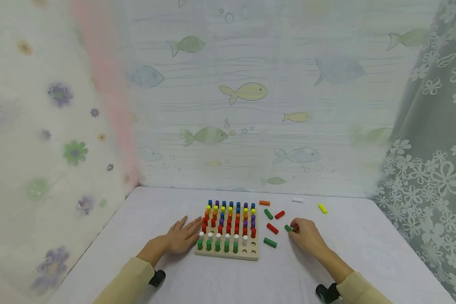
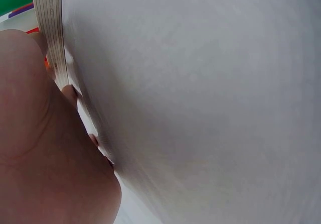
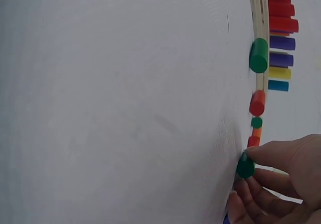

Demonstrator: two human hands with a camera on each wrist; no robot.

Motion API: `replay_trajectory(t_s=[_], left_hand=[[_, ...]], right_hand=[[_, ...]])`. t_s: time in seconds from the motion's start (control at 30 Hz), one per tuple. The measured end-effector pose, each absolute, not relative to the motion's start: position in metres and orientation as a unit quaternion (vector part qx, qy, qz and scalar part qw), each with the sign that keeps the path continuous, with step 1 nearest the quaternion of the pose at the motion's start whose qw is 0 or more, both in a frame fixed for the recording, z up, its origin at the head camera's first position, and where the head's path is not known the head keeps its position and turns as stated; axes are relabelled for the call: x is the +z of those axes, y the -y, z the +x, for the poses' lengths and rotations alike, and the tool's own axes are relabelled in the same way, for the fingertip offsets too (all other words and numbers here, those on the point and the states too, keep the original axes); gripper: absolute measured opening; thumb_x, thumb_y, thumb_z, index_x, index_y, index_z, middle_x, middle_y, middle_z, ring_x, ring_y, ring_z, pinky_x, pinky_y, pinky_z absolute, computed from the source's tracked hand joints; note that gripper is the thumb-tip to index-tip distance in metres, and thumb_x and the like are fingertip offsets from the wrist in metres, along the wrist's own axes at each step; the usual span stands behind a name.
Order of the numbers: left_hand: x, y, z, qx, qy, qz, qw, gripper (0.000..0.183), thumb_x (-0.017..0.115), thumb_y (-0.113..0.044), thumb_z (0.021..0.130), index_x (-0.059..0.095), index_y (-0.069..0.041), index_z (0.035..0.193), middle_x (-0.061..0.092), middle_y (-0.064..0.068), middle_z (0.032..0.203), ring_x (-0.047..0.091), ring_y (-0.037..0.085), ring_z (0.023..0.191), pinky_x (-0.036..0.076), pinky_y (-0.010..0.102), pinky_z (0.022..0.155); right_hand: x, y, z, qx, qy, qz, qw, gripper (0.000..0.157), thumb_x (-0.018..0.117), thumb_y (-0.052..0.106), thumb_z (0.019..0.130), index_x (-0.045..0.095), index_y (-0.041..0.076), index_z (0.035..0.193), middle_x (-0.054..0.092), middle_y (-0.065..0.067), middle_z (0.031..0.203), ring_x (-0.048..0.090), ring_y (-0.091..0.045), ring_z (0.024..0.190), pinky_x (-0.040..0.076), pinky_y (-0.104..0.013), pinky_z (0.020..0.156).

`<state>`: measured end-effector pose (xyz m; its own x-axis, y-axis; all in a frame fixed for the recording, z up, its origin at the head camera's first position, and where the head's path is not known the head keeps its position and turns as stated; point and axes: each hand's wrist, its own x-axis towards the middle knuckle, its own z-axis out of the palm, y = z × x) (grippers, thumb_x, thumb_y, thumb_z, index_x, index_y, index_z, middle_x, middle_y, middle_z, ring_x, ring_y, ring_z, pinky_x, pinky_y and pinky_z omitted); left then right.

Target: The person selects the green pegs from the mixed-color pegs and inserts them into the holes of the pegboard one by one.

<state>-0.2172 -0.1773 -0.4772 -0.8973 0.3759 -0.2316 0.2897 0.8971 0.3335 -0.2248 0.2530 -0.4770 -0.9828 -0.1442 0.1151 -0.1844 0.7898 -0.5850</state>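
A wooden pegboard (image 1: 226,255) holds rows of upright coloured pegs, with several bare holes in its front right corner. My left hand (image 1: 180,237) lies with extended fingers against the board's left side; in the left wrist view that hand (image 2: 47,133) is beside the board's layered edge (image 2: 49,23). To the right of the board, my right hand (image 1: 305,234) pinches a green peg (image 1: 288,228) between thumb and fingers, low over the cloth. The right wrist view gives this green peg (image 3: 246,164) end-on at the fingertips.
Loose pegs lie right of the board: two red (image 1: 272,228), two more green (image 1: 270,242), one orange (image 1: 264,203). Farther off are a white peg (image 1: 297,200) and a yellow peg (image 1: 322,208). A white cloth covers the table (image 1: 228,280); a fish-print curtain (image 1: 228,105) stands behind.
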Motion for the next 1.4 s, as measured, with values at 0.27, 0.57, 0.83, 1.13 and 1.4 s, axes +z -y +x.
replay_trajectory(t_s=[0.27, 0.57, 0.83, 1.13, 1.4], left_hand=[[-0.483, 0.179, -0.219, 0.152, -0.963, 0.178, 0.131, 0.062, 0.038, -0.045, 0.109, 0.024, -0.021, 0.164, 0.019, 0.001, 0.171, 0.001, 0.045, 0.156, 0.001, 0.065, 0.123], [-0.475, 0.177, -0.218, 0.142, -0.962, 0.181, 0.148, 0.062, 0.037, -0.044, 0.11, 0.022, -0.02, 0.165, 0.017, 0.002, 0.172, 0.001, 0.045, 0.156, 0.002, 0.065, 0.122], [-0.474, 0.176, -0.217, 0.142, -0.964, 0.172, 0.146, 0.061, 0.039, -0.042, 0.11, 0.023, -0.022, 0.165, 0.019, -0.001, 0.171, 0.003, 0.043, 0.156, 0.005, 0.064, 0.123], [-0.472, 0.175, -0.216, 0.143, -0.964, 0.172, 0.146, 0.061, 0.039, -0.043, 0.109, 0.024, -0.022, 0.164, 0.019, 0.0, 0.171, 0.003, 0.044, 0.156, 0.004, 0.065, 0.123], [-0.469, 0.176, -0.213, 0.154, -0.962, 0.172, 0.146, 0.061, 0.041, -0.042, 0.109, 0.025, -0.021, 0.164, 0.021, 0.0, 0.171, 0.004, 0.044, 0.156, 0.005, 0.065, 0.123]], right_hand=[[-0.473, -0.251, -0.224, 0.304, 0.948, 0.086, 0.023, 0.012, 0.071, -0.001, 0.091, 0.069, -0.006, 0.102, 0.067, -0.006, 0.086, 0.058, -0.018, 0.079, 0.056, -0.038, 0.074], [-0.471, -0.252, -0.226, 0.292, 0.951, 0.1, 0.019, 0.012, 0.068, -0.001, 0.092, 0.068, -0.008, 0.102, 0.065, -0.007, 0.085, 0.055, -0.018, 0.077, 0.054, -0.036, 0.072], [-0.469, -0.257, -0.223, 0.299, 0.949, 0.103, 0.015, 0.012, 0.069, 0.0, 0.092, 0.07, -0.006, 0.103, 0.069, -0.007, 0.09, 0.06, -0.019, 0.082, 0.057, -0.04, 0.077], [-0.462, -0.261, -0.212, 0.305, 0.943, 0.124, 0.05, 0.011, 0.072, 0.001, 0.092, 0.073, -0.002, 0.102, 0.066, -0.002, 0.083, 0.054, -0.016, 0.075, 0.051, -0.029, 0.066], [-0.453, -0.26, -0.203, 0.328, 0.932, 0.139, 0.063, 0.011, 0.073, 0.002, 0.092, 0.073, 0.001, 0.103, 0.059, 0.0, 0.08, 0.05, -0.015, 0.073, 0.044, -0.022, 0.06]])
